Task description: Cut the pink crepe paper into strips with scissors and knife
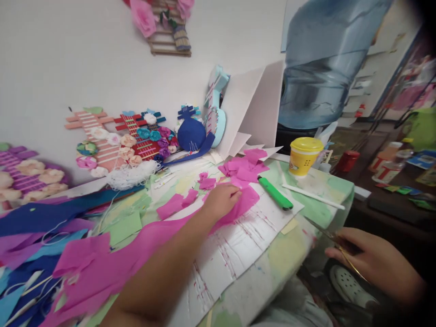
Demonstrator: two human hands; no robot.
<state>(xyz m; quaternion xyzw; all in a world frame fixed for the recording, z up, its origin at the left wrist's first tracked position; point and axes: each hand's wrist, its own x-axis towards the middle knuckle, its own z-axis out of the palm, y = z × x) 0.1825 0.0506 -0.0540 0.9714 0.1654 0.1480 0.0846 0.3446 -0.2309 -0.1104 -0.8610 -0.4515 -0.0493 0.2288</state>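
Note:
A long strip of pink crepe paper runs across the table from the left. On its right end rests my left hand, fingers closed in a pinch on the paper. Off the table's right edge, my right hand grips scissors with gold-coloured handles; their blades point toward the table and look blurred. Cut pink pieces lie heaped just beyond my left hand. Beside that hand is a green utility knife. Beneath the strip lies a white board scored with cuts and reddish marks.
A yellow lidded cup stands at the table's far right corner, near a white stick. Paper-flower instrument crafts lean along the wall. White yarn and blue paper lie at left. A large water bottle stands behind.

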